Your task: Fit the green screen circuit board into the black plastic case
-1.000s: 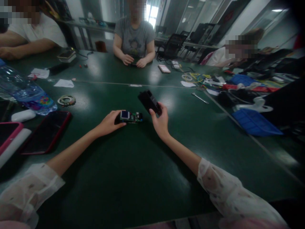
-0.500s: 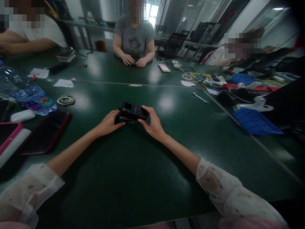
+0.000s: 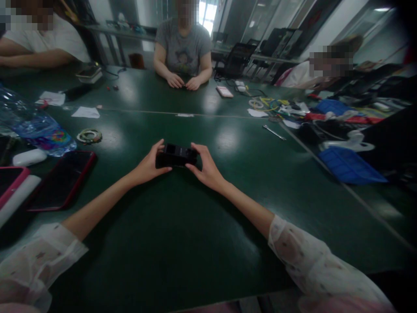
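Note:
A small black device (image 3: 177, 155) is held between my two hands above the green table (image 3: 182, 239). My left hand (image 3: 148, 167) grips its left end, with the thumb along the lower edge and fingers at the top corner. On the right end my right hand (image 3: 208, 169) has its thumb low and its fingers over the top. The device's dark front faces me, and its underside is too dark to make out.
Left are a red-edged phone (image 3: 63, 180), a water bottle (image 3: 42, 130), a white case (image 3: 30, 157) and a coiled ring (image 3: 89, 136). Right are a wrench (image 3: 274, 132), a blue tray (image 3: 352, 165) and tangled cables (image 3: 269, 104). A person (image 3: 182, 52) sits opposite.
The upper black part, earlier tilted with a gap above a lower piece, now sits level and closed against it. My left fingers have risen to its top left corner.

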A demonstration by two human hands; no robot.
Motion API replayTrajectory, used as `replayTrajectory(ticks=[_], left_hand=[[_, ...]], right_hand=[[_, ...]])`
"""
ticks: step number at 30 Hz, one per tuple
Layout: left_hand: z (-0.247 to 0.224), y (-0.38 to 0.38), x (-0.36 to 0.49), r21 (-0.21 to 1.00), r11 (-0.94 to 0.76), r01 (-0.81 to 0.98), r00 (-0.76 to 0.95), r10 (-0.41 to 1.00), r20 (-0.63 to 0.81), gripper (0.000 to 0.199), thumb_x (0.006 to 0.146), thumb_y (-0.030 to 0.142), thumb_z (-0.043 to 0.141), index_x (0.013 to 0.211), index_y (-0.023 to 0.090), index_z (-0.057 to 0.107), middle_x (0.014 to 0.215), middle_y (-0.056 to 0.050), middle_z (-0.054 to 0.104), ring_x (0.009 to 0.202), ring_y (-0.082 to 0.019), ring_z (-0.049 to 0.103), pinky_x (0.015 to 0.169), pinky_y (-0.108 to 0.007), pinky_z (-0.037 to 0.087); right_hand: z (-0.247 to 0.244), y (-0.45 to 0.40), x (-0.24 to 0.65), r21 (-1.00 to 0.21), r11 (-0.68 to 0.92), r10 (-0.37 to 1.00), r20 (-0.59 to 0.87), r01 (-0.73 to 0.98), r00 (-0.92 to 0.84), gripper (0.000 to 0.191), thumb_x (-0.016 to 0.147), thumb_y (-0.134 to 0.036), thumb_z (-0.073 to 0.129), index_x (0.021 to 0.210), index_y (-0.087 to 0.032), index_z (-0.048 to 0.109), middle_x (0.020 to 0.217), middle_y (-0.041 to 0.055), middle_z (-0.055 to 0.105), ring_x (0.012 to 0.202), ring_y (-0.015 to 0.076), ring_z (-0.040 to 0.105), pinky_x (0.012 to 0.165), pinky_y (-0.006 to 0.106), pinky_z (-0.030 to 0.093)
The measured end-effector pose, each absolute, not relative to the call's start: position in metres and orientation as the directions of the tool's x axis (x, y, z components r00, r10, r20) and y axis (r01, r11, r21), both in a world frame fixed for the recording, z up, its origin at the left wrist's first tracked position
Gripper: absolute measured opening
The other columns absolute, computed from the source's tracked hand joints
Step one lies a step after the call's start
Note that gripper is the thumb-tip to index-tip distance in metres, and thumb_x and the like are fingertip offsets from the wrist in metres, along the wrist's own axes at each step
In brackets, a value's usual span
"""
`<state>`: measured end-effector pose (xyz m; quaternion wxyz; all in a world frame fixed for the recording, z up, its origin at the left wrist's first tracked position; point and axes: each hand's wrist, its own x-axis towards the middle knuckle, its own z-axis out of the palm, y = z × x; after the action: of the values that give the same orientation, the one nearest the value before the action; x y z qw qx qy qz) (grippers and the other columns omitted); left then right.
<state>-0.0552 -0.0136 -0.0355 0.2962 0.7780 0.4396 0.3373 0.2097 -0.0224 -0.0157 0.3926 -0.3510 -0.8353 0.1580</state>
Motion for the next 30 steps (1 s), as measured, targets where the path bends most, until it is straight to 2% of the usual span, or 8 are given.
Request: replayTrajectory(ticks=[7,12,21,30], left_hand=[[-0.0311,-0.0169,-0.0543,0.743,-0.407,0.531,0.382,0.898,0.219,0.098,0.079,0.046,0.073,0.154,0.026,0.013,0.144,-0.016,0.044,0.135,-0.035,0.044,0.111,-0.057,0.034],[-0.028,-0.018,-0.0544,0.725,-0.405,0.557,0.39,0.898,0.202,0.089,0.081,0.046,0.071,0.152,0.025,0.022,0.147,-0.017,0.042,0.134,-0.036,0.044,0.108,-0.058,0.036],[-0.0284,-0.0172,-0.054,0.683,-0.434,0.588,0.398,0.89,0.222,0.08,0.084,0.049,0.067,0.149,0.022,0.03,0.148,-0.016,0.042,0.136,-0.034,0.042,0.11,-0.055,0.035],[-0.0291,-0.0164,-0.0544,0.678,-0.432,0.594,0.398,0.891,0.219,0.078,0.084,0.05,0.067,0.148,0.021,0.032,0.146,-0.016,0.045,0.133,-0.034,0.044,0.109,-0.054,0.037]], right_hand=[[-0.0153,-0.023,0.2092,-0.581,0.663,0.748,0.53,0.472,-0.399,0.053,0.094,-0.042,0.054,0.141,-0.025,0.037,0.132,0.0121,0.05,0.126,0.0259,0.05,0.107,0.051,0.045],[-0.0149,-0.0228,0.2093,-0.595,0.652,0.758,0.509,0.47,-0.407,0.051,0.094,-0.042,0.053,0.14,-0.024,0.039,0.129,0.0119,0.052,0.121,0.0257,0.053,0.105,0.05,0.046],[-0.0175,-0.0206,0.2096,-0.587,0.622,0.781,0.417,0.518,-0.465,0.065,0.087,-0.039,0.066,0.142,-0.024,0.035,0.131,0.0138,0.052,0.12,0.0292,0.055,0.1,0.055,0.048],[-0.0226,-0.0174,0.2089,-0.551,0.628,0.776,0.388,0.55,-0.497,0.069,0.085,-0.028,0.069,0.144,-0.025,0.033,0.137,0.0134,0.052,0.129,0.0303,0.05,0.107,0.058,0.043]])
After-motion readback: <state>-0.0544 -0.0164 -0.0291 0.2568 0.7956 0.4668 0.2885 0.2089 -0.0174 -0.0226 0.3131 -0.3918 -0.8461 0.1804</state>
